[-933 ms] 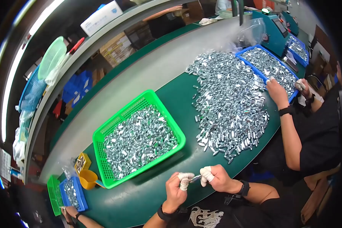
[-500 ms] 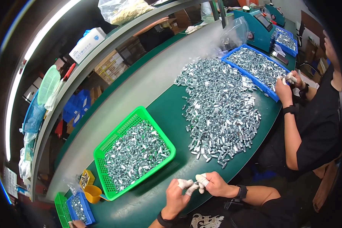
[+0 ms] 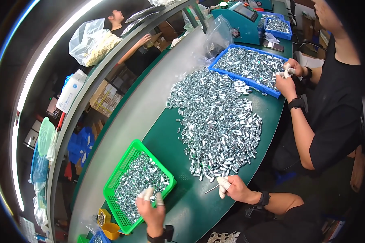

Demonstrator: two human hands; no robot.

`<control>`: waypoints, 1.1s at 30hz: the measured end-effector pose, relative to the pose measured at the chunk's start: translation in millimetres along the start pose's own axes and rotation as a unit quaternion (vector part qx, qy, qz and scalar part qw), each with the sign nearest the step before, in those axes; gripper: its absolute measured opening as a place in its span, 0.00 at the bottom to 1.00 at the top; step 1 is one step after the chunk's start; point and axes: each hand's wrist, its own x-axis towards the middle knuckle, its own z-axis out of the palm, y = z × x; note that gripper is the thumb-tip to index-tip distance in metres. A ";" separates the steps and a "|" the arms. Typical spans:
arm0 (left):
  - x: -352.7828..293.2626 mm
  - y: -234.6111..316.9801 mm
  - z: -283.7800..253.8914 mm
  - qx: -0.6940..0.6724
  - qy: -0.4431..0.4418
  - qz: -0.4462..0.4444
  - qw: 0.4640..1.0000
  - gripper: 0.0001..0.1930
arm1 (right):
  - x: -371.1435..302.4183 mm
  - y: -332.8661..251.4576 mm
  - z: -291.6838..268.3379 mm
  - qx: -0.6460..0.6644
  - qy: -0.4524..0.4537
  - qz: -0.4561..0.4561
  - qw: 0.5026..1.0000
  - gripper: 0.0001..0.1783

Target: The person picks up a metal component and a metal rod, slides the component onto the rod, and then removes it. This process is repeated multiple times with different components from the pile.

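Observation:
My left hand (image 3: 151, 210), in white finger covers, is over the near side of a green plastic basket (image 3: 169, 187). Its fingers are apart, and I make out nothing between them. Small shiny metal pieces (image 3: 140, 178) fill the basket's bottom. Between the covered fingertips of my right hand (image 3: 232, 188) is a thin metal rod (image 3: 211, 188), its free end pointing left toward the basket. That hand is just below the near edge of a large pile of similar metal pieces (image 3: 219, 121) on the green table.
To the right, a co-worker's hands (image 3: 288, 77) are together beside a blue tray (image 3: 247, 84) of metal pieces. A teal machine (image 3: 237, 28) stands at the back. At lower left are a yellow-orange cup (image 3: 110, 231) and a small yellow bin (image 3: 104, 216). A shelf runs along the left.
My hands, together before, have parted: the left has moved left over the basket, the right slightly up. The rod now shows clearly. The whole view has shifted.

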 end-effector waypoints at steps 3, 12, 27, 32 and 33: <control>-7.6 44.9 37.3 -0.125 -0.192 0.010 0.973 0.16 | -6.2 -3.7 -2.7 -0.014 0.001 0.005 1.000 0.24; -14.7 48.0 113.1 -0.107 -0.230 -0.047 0.966 0.20 | -23.1 4.2 -16.7 -0.008 0.049 -0.029 0.998 0.22; -47.0 24.7 108.0 -0.184 -0.175 -0.060 0.965 0.12 | -20.1 5.1 14.7 -0.061 0.025 -0.003 0.998 0.23; -65.4 17.8 90.2 -0.218 -0.172 -0.060 0.959 0.11 | -24.7 8.1 28.5 -0.088 0.023 -0.006 0.996 0.23; -68.9 15.4 87.0 -0.224 -0.151 -0.067 0.960 0.11 | -24.9 9.4 31.6 -0.093 0.020 -0.005 0.995 0.22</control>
